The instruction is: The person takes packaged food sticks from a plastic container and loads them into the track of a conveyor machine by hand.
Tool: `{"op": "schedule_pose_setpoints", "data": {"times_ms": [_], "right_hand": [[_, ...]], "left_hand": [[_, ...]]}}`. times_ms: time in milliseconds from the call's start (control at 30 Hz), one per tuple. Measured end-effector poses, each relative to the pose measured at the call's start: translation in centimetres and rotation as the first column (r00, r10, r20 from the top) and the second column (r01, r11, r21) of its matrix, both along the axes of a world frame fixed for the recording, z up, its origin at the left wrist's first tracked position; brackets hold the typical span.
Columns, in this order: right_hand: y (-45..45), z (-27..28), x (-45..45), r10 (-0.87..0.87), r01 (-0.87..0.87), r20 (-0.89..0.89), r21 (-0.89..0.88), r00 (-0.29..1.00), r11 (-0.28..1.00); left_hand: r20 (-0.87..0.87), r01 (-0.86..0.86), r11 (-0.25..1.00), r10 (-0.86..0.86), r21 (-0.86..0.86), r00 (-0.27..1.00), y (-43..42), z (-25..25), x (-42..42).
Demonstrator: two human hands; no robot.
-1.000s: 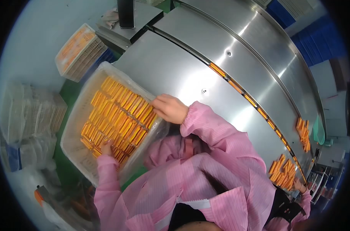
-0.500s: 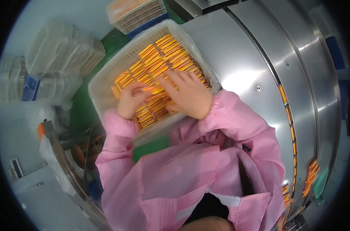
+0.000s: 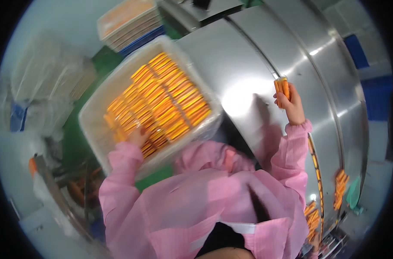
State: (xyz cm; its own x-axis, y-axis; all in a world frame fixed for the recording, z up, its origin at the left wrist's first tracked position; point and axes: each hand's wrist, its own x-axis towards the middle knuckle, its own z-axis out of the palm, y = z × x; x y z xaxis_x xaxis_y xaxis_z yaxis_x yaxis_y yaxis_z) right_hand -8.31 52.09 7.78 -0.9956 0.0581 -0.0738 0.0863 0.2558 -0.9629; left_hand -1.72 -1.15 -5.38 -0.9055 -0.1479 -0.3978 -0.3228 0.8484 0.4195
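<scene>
My right hand (image 3: 290, 105) is raised over the steel machine top, its fingers closed around a small bundle of orange-and-yellow packets (image 3: 282, 89). The bundle stands upright in the grip, close to the groove in the metal. At the left, a white plastic crate (image 3: 91, 142) with a clear liner holds rows of the same slim packets (image 3: 168, 103). My left hand (image 3: 138, 137) is inside the crate near its front left, low against the packets. Blur and the packets obscure its fingers, so I cannot tell whether it grips any.
A line of packets (image 3: 316, 166) runs along the groove of the steel machine (image 3: 231, 56). Loose packets (image 3: 341, 185) lie in a heap at the right, beside a green scoop-like thing (image 3: 354, 194). Stacked crates (image 3: 129, 23) stand behind, with more plastic-wrapped crates (image 3: 49, 64) at the left.
My right hand has left the crate and moved right over the machine, where it now holds a packet bundle. The left hand stays in the crate, slightly lower. The view has shifted.
</scene>
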Motion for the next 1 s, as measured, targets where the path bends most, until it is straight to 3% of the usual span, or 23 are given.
{"op": "schedule_pose_setpoints", "data": {"times_ms": [33,67,133,200,267,300,333,367,567,633,900,1000], "right_hand": [[2.0,-1.2,-0.6,-0.036,0.036,-0.011,0.035,0.999,0.999],[3.7,-2.4,-1.2,-0.113,0.121,-0.044,0.265,0.993,0.957],[5.1,-2.1,-1.3,-0.213,0.228,-0.099,0.612,0.972,0.757],[5.4,-2.6,-1.3,-0.225,0.194,-0.044,0.684,0.973,0.704],[6.9,-4.8,-0.6,-0.198,0.108,0.019,0.786,0.980,0.609],[7.1,-5.7,-0.2,-0.208,0.116,0.016,0.787,0.978,0.606],[7.2,-6.5,0.2,-0.139,0.156,-0.089,0.787,0.986,0.597],[7.0,-7.7,0.0,-0.067,0.189,-0.185,0.787,0.980,0.587],[5.2,-8.2,-1.7,-0.158,0.253,-0.197,0.765,0.968,0.593],[4.7,-9.1,-2.5,-0.091,0.287,-0.289,0.764,0.953,0.578],[1.7,-8.9,-7.2,-0.063,0.261,-0.275,0.780,0.959,0.568],[0.8,-9.1,-8.9,-0.062,0.309,-0.357,0.697,0.932,0.647]], "left_hand": [[-0.058,0.017,0.999,-0.018,-0.030,0.998,0.2,-0.8,0.0],[-0.060,0.043,0.997,-0.047,-0.062,0.997,-0.2,-1.8,-0.2],[-0.073,0.084,0.993,-0.091,-0.086,0.993,-0.5,-3.0,-0.6],[-0.187,0.162,0.973,-0.193,-0.167,0.963,-1.0,-3.7,-0.6],[-0.167,0.168,0.975,-0.191,-0.144,0.967,-1.0,-3.9,-0.8],[-0.132,0.163,0.979,-0.179,-0.126,0.975,-1.1,-4.0,-0.7],[-0.133,0.068,0.997,-0.070,-0.020,0.989,-1.3,-4.8,-0.5],[-0.129,0.079,0.997,-0.080,-0.012,0.988,-1.8,-6.1,-1.1],[-0.009,-0.053,0.997,0.053,0.051,0.999,-1.6,-6.5,-1.7],[-0.045,-0.094,0.989,0.100,0.113,0.994,-1.9,-6.6,-1.2],[-0.041,-0.096,0.984,0.103,0.149,0.994,-1.4,-5.7,-1.5],[-0.014,-0.081,0.989,0.083,0.124,0.996,-0.5,-4.1,-1.5]]}}
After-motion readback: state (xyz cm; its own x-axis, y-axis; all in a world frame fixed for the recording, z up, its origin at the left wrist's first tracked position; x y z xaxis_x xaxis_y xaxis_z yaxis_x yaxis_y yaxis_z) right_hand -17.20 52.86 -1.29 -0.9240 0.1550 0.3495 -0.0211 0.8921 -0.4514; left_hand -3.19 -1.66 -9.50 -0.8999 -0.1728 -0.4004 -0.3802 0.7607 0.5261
